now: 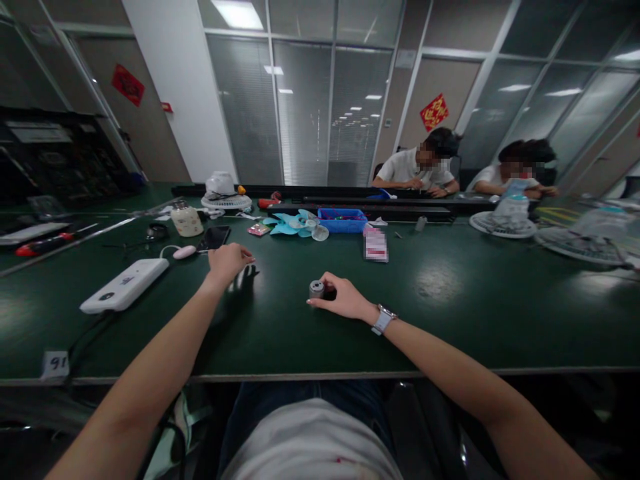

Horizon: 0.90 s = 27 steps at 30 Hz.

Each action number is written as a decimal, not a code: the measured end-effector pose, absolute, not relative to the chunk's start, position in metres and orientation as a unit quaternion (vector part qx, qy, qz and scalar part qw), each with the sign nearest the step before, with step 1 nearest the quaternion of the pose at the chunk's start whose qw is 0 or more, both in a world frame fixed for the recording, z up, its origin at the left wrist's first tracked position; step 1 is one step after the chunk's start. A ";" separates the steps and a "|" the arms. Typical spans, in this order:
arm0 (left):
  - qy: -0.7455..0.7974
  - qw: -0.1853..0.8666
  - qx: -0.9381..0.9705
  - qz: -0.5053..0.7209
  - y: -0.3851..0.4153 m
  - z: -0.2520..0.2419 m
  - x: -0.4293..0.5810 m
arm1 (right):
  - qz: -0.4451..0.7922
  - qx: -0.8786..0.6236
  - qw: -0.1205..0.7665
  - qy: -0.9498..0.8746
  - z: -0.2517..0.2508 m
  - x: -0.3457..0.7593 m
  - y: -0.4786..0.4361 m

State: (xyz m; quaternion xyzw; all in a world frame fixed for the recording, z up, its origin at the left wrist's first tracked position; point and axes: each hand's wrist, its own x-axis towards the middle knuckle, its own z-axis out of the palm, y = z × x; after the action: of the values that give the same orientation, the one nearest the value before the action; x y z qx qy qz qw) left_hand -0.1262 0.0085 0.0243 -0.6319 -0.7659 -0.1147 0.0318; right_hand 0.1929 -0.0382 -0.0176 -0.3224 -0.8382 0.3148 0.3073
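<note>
My right hand (pixel 345 296), with a watch on its wrist, has thumb and fingers around a small grey metal cylinder (pixel 317 289) that looks like a small motor. The cylinder is upright on the green table, its round top with dark holes facing up. To the left, my left hand (pixel 230 261) hovers over the table, fingers loosely stretched and holding nothing. Just behind it lies a dark phone (pixel 216 237). Light-blue fan blades (pixel 296 223) and a blue tray (pixel 343 221) with small parts lie farther back.
At left are a white power strip (pixel 125 285), a pink oval object (pixel 185 253) and a cream jar (pixel 187 220). A pink-and-white packet (pixel 375 245) lies right of centre. White fan parts (pixel 504 224) stand at right. Two people sit across the table (pixel 450 320).
</note>
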 end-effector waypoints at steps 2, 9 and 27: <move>-0.759 0.016 -0.638 -0.130 0.009 0.025 -0.128 | 0.314 -0.322 0.306 -0.839 -0.017 0.193 -0.039; -0.724 0.011 -0.674 -0.147 0.007 0.018 -0.120 | 0.304 -0.325 0.304 -0.842 -0.017 0.193 -0.039; -0.345 -0.318 -0.747 -0.472 -0.038 0.006 -0.006 | 0.264 -0.324 0.330 -0.846 -0.024 0.190 -0.039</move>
State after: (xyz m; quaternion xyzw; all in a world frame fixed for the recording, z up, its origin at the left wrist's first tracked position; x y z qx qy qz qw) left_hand -0.0062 -0.0382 0.0060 -0.7469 -0.3447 -0.4715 -0.3178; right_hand 0.1903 -0.0394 -0.0239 -0.3244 -0.8465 0.2637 0.3297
